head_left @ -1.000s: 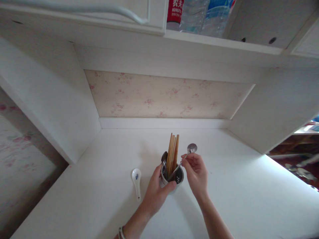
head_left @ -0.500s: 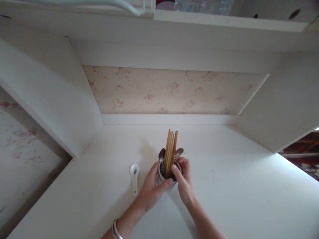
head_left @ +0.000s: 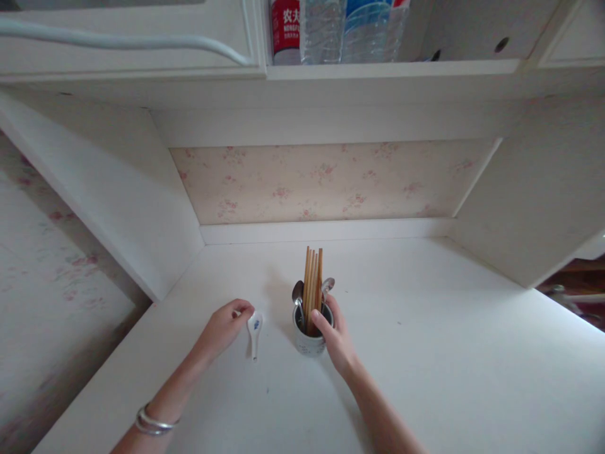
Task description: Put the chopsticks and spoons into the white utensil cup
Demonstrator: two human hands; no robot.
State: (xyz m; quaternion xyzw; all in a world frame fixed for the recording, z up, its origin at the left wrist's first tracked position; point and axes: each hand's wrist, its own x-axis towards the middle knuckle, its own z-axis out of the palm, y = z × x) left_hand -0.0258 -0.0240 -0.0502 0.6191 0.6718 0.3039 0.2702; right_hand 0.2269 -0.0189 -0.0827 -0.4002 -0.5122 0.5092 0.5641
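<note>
A white ceramic soup spoon [head_left: 254, 337] with a small blue mark in its bowl lies on the white tabletop, handle toward me. My left hand [head_left: 230, 325] is at its left, fingers curled into a pinch at the edge of the bowl. To the right stands a light cup [head_left: 309, 343], upright, with faint markings on its side. Wooden chopsticks [head_left: 312, 284] and metal spoons [head_left: 297, 293] rise from it. My right hand [head_left: 335, 334] wraps its right side, thumb over the rim against the chopsticks; some fingers are hidden behind the cup.
White side panels [head_left: 123, 208] flank the tabletop [head_left: 425, 378], and a floral back panel [head_left: 302, 183] closes the rear. Overhead, a shelf [head_left: 378, 69] holds plastic bottles [head_left: 321, 31] beside a cabinet door with a pale curved handle [head_left: 118, 42].
My left hand has let go of the cup and moved left to the soup spoon's bowl. My right hand stays on the cup. The view has tilted up, showing more of the shelf.
</note>
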